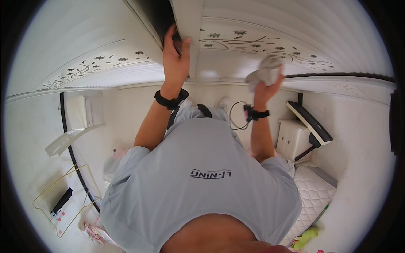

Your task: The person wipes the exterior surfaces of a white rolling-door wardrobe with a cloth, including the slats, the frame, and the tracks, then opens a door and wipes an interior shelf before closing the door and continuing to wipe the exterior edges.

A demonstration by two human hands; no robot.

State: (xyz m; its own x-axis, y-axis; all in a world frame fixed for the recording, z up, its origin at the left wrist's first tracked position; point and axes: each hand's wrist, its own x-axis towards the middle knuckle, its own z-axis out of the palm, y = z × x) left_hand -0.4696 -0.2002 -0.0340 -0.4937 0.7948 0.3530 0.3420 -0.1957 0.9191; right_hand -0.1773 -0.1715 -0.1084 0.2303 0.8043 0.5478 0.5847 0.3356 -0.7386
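Note:
My left hand [176, 63] reaches into the dark gap [155, 15] between two white wardrobe doors. Its thumb rests on the upright frame [187, 19] of the right door, with the fingers curled behind that edge. A crumpled pale grey cloth [264, 71] is in my right hand [269, 90], blurred, close to the lower part of the right door panel [234, 64]. Dark flowers and vines decorate a band on this door and on the left door [104, 60]. Each wrist wears a black strap.
A thin cable [232, 110] loops beside my right wrist. Rightward are a white cabinet [286, 140], a flat black-and-white panel [308, 121], a quilted mattress [313, 189] and a green plush toy [305, 238]. Leftward are a white chair-like object [76, 114] and a wire hanger [47, 189].

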